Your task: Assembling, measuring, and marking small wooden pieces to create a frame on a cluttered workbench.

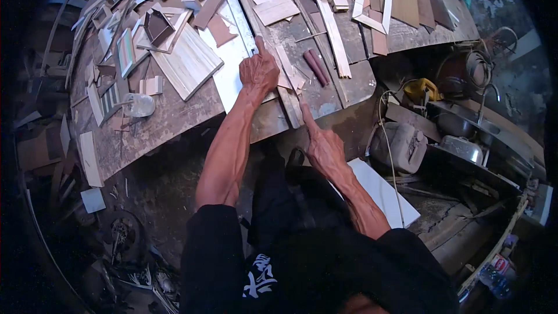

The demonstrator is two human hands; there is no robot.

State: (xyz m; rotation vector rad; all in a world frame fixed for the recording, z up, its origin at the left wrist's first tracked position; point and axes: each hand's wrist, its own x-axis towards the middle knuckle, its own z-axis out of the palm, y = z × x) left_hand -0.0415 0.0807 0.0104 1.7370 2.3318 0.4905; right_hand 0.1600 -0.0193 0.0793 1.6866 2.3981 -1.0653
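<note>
My left hand (pixel 258 71) rests on a long narrow wooden strip (pixel 290 110) on the workbench. Its index finger points away from me along the strip, and the other fingers are curled. At the near end of the same strip, my right hand (pixel 325 145) reaches up with its index finger stretched out. That fingertip touches or nearly touches a thin wooden piece (pixel 285 61) lying between the hands; the exact contact is unclear. Neither hand visibly holds anything. Two dark reddish-brown rods (pixel 316 67) lie just right of the hands.
Wood offcuts and a pale striped board (pixel 183 58) crowd the bench's left. A white frame (pixel 372 5) lies far right. A clear plastic cup (pixel 139 105) stands near the front edge. Below right are a dirty jerrycan (pixel 401 145), a metal sink (pixel 462 148) and a white panel (pixel 381 192).
</note>
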